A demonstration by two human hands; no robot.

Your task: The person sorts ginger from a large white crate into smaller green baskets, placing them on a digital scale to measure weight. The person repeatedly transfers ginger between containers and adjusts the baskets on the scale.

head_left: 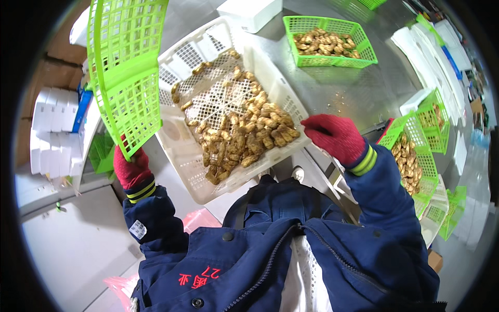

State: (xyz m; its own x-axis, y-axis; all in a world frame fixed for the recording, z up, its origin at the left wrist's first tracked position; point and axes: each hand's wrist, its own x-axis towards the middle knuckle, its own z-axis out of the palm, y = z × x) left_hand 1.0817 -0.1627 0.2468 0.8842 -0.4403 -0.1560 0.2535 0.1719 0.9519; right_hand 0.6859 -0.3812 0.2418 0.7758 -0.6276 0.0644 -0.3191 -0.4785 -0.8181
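Note:
My left hand (132, 165), in a red knitted glove, grips the lower end of a bright green plastic basket (130, 84) raised on edge at the left. My right hand (331, 134), gloved the same way, is beside the right corner of a large white perforated crate (276, 78). Its fingers are curled together; whether anything is between them cannot be told. Brown, knobbly mushroom-like pieces (249, 136) lie heaped in the crate's near right part, with a few scattered along its far side.
A green basket (368, 48) of similar pieces stands on the steel table (315, 85). Another filled green basket (427, 163) is at the right, near stacked white trays (425, 54). A white foam box (253, 15) stands beyond the crate. White boxes (56, 132) are stacked at the left.

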